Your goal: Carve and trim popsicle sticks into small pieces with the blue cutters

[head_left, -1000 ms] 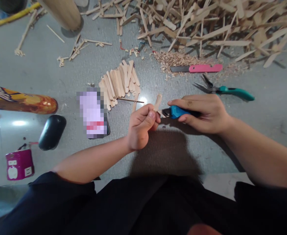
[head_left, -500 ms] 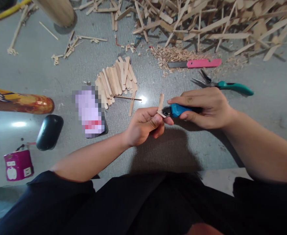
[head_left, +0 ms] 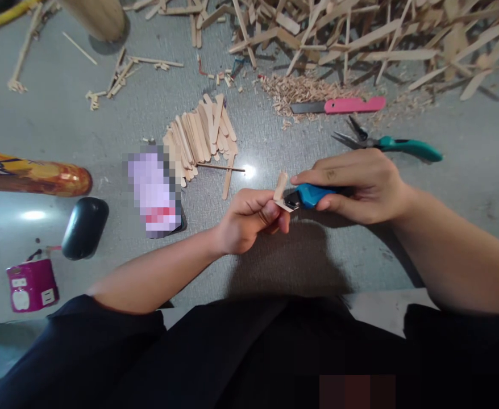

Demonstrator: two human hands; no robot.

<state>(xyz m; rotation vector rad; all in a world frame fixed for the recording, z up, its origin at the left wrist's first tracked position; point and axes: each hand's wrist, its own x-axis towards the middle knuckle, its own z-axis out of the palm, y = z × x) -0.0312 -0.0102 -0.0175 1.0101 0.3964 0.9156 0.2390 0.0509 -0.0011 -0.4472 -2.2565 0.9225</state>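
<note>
Between the thumb and fingers of my left hand (head_left: 249, 221) is a short wooden craft stick (head_left: 281, 186), its rounded end pointing up and away from me. My right hand (head_left: 356, 187) is closed around a blue utility knife (head_left: 313, 195), whose blade end meets the stick at my left fingertips. A fanned pile of craft sticks (head_left: 194, 136) lies beyond my left hand, with a thin dark rod (head_left: 221, 167) across its near edge. Above my right hand rest green-handled pliers (head_left: 407, 147) with open jaws.
A pink-handled cutter (head_left: 354, 105) lies against wood shavings (head_left: 292, 94). Behind them spreads a heap of joined sticks (head_left: 360, 40). To the left are a phone (head_left: 153, 190), a black case (head_left: 84, 227), a magenta socket block (head_left: 32, 286) and a printed tube (head_left: 32, 173).
The stick leans more to the right and looks shorter as its tilt changes. My left fingers have curled in slightly, and the knife has shifted a little. The whole view has shifted slightly.
</note>
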